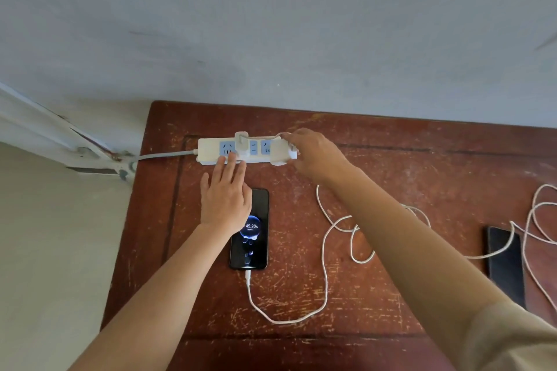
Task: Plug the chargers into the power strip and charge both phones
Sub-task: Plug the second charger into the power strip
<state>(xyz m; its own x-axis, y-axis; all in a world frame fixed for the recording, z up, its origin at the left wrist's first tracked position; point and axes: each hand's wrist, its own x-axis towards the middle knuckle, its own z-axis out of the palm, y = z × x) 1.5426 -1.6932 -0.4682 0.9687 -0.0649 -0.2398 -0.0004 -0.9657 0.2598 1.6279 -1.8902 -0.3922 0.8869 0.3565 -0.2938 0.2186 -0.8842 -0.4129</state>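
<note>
Head view. A white power strip [247, 150] is laid along the far part of a scratched red-brown surface [376, 178], near a grey wall [271, 24]. Its grey cord [162, 155] is led off to the left, past the surface edge.

One white charger [242, 144] is seated in the strip's middle socket. The left hand [226, 193] is spread flat, fingers [232, 159] released and laid against the strip's near edge, just beside that charger; nothing is grasped.

The right hand [313, 153] is placed over the strip's right end. A second charger [281, 149] is partly covered there; the fingers are curled at it, but whether it is gripped cannot be told.

A lit phone [251, 238] is laid below the strip, partly under the left hand; 45.28% is displayed. A white cable [324, 289] is plugged into its near end and looped rightward.

A dark phone [505, 262] is laid at the right, well apart, with a second cable [536, 220] crossing it. Its port connection cannot be seen.
</note>
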